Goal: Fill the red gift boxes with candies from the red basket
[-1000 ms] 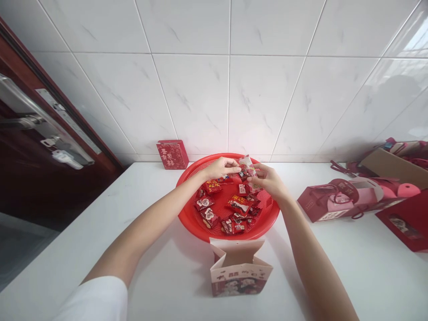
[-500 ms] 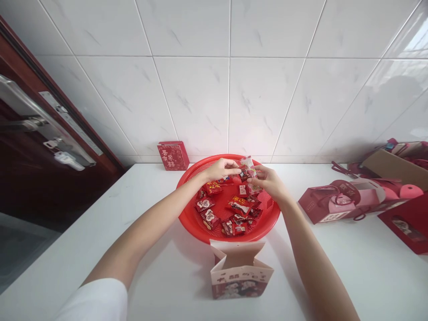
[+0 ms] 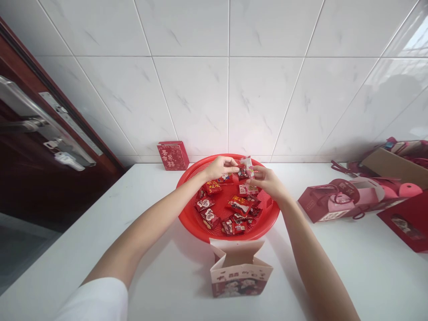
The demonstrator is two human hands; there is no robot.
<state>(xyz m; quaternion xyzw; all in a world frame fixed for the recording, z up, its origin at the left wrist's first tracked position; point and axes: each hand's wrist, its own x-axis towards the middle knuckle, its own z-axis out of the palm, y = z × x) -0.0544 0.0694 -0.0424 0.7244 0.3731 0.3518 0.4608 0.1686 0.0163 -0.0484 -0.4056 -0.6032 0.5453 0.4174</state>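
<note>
Both my hands are over the far side of a round red plastic basket [image 3: 185,223]. My left hand [image 3: 220,168] pinches a small dark red candy packet [image 3: 242,173] at its fingertips. Facing it, my right hand [image 3: 268,183] has thumb and fingers closed on a clear-and-pink candy packet [image 3: 246,162]; the two packets overlap. Below my right fingers lies another pink-and-white packet [image 3: 248,190]. Several red wrapped candies [image 3: 210,217] are spread in the basket. An open-topped paper gift box [image 3: 239,285] with printed figures stands upright in front of the basket.
A small red box [image 3: 173,156] stands against the tiled wall at the back left. On the right are red gift boxes [image 3: 326,203], a red box with a window [image 3: 406,225] and an open cardboard carton [image 3: 384,162]. A dark door with keys is at the left.
My left hand has shifted slightly left and up with the dark red packet. A pink-and-white packet under my right hand has moved left and shows more fully.
</note>
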